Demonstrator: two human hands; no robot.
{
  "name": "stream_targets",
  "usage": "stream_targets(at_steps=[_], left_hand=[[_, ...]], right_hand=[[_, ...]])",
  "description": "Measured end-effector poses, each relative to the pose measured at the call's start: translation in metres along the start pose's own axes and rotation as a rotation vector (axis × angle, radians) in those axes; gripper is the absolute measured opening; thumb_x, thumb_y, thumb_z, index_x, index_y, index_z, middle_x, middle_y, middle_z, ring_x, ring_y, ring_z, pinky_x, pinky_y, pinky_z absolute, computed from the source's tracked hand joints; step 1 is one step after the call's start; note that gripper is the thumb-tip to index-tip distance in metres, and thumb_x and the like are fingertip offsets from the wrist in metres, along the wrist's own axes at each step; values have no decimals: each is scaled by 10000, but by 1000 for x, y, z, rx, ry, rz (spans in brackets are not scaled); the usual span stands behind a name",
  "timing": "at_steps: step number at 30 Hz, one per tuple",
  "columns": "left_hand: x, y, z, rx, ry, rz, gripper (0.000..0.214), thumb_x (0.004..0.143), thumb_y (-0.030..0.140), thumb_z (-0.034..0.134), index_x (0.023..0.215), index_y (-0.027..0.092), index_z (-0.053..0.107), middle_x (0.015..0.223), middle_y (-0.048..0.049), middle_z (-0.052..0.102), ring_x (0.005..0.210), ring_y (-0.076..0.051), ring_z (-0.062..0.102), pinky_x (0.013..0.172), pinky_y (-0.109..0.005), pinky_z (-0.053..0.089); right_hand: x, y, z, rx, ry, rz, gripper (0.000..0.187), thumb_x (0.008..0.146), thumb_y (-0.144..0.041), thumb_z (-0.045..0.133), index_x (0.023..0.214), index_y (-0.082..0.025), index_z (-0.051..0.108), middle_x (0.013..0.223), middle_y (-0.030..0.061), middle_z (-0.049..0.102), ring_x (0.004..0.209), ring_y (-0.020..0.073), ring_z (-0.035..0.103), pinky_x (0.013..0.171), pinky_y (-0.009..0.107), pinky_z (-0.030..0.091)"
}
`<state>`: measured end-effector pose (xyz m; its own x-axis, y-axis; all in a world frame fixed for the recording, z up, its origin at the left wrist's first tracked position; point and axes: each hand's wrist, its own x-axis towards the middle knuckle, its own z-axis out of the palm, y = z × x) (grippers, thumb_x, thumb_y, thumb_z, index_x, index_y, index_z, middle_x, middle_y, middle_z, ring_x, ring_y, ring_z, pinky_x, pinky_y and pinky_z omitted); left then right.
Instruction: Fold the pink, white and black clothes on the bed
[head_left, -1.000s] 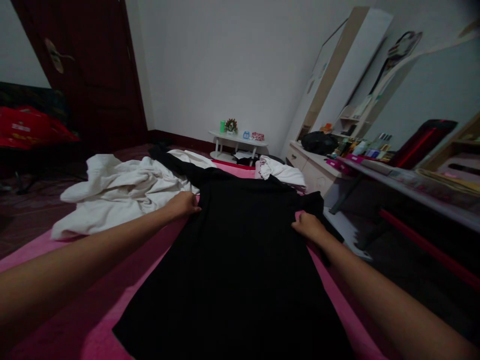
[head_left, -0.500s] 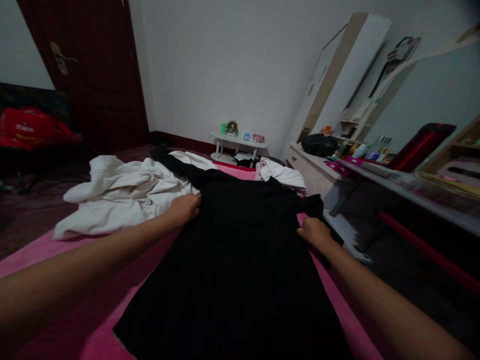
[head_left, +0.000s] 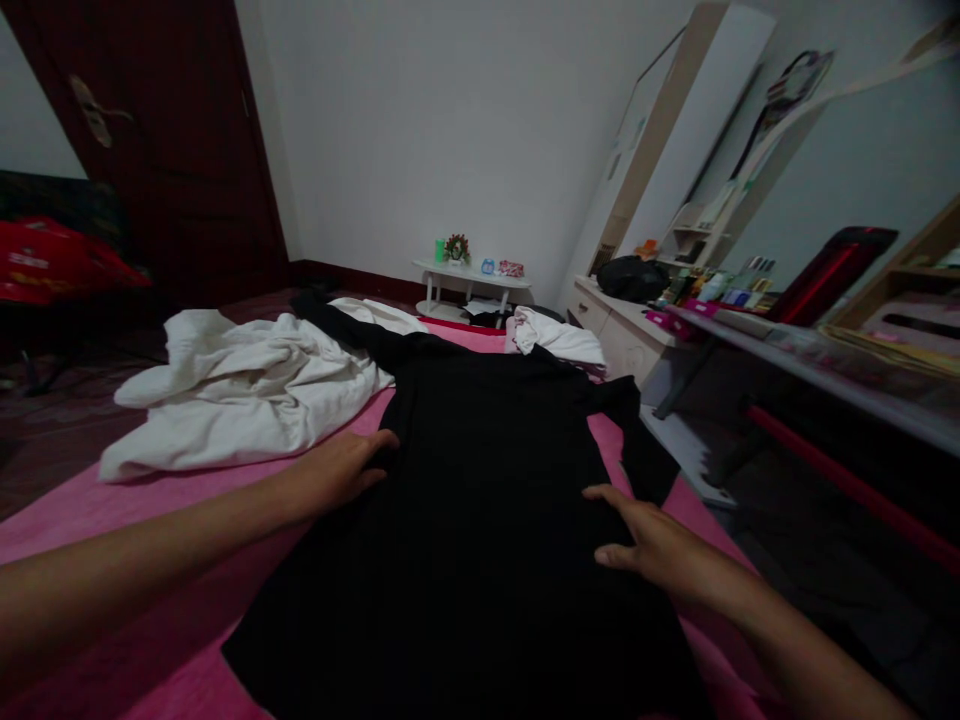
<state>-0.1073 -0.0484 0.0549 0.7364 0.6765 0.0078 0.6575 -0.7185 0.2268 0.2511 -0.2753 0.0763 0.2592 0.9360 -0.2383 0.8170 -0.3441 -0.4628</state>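
A black garment (head_left: pixel 480 520) lies spread flat along a pink bed cover (head_left: pixel 150 530), its sleeves pointing away from me. My left hand (head_left: pixel 341 468) rests open on the garment's left edge, fingers stretched out flat. Over on the right side, my right hand (head_left: pixel 656 540) lies open too, palm down with its fingers apart. Neither hand holds anything.
A heap of white cloth (head_left: pixel 240 390) lies left of the garment, and a smaller white piece (head_left: pixel 559 340) at the far right. A small white table (head_left: pixel 472 285) stands by the wall. A cluttered desk (head_left: pixel 750 330) runs along the right, a dark door (head_left: pixel 157 150) stands at back left.
Both hands have slid toward me along the garment's sides and opened from gripping its edges to lying flat on it.
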Motion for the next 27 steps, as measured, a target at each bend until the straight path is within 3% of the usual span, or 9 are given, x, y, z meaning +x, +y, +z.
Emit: stream_targets(at_steps=[4, 8, 12, 14, 16, 18, 22, 27], left_hand=[[-1, -9, -11, -124, -98, 7, 242, 764, 194, 536, 975, 242, 644, 955, -1, 695, 873, -177, 652, 775, -255, 473], [-4, -17, -21, -149, -172, 23, 260, 730, 232, 572, 959, 268, 690, 924, 16, 705, 825, -170, 651, 732, -239, 475], [3, 2, -44, 94, -206, -4, 147, 661, 274, 681, 794, 284, 742, 784, -23, 701, 739, -219, 654, 646, -280, 465], [19, 19, -54, 204, -162, 14, 82, 658, 321, 708, 691, 252, 736, 711, -54, 680, 703, -239, 646, 626, -303, 461], [45, 34, -57, 218, -102, 76, 148, 719, 361, 665, 708, 232, 736, 716, -72, 678, 706, -239, 644, 624, -310, 461], [78, 45, -49, 166, -27, 114, 180, 787, 317, 583, 788, 223, 737, 768, -76, 690, 733, -228, 647, 631, -300, 461], [142, 51, -15, 43, 192, 62, 261, 796, 136, 483, 914, 193, 710, 940, -96, 683, 834, -214, 641, 689, -294, 472], [177, 49, 25, 9, 291, 16, 286, 838, 103, 413, 943, 170, 670, 1004, -116, 624, 924, -218, 596, 796, -329, 466]], right_hand=[[-9, 0, -21, 117, -12, -7, 426, 677, -376, 644, 1081, -242, 619, 852, 15, 623, 764, 183, 585, 650, 248, 457], [-14, 14, -26, 70, -59, 6, 418, 628, -353, 689, 1029, -236, 675, 765, 0, 590, 710, 163, 562, 610, 228, 429], [-7, 6, -32, -167, -127, 26, 272, 638, -303, 706, 904, -257, 738, 740, 9, 633, 673, 162, 592, 576, 230, 399], [11, -11, -40, -256, -111, -20, 171, 700, -353, 677, 822, -254, 745, 732, 17, 661, 651, 161, 603, 562, 238, 387], [40, -33, -44, -249, -38, -94, 186, 762, -379, 631, 828, -242, 738, 741, 21, 680, 654, 158, 612, 566, 239, 397], [75, -53, -41, -169, 43, -185, 201, 787, -341, 611, 903, -221, 723, 781, 24, 695, 689, 157, 625, 600, 236, 428], [145, -73, -18, 5, 132, -331, 266, 755, -226, 640, 1011, -175, 695, 939, 48, 708, 803, 159, 643, 730, 248, 475], [203, -70, -6, 18, 324, -360, 182, 758, -175, 615, 910, -184, 715, 931, 46, 710, 837, 175, 643, 784, 278, 477]])
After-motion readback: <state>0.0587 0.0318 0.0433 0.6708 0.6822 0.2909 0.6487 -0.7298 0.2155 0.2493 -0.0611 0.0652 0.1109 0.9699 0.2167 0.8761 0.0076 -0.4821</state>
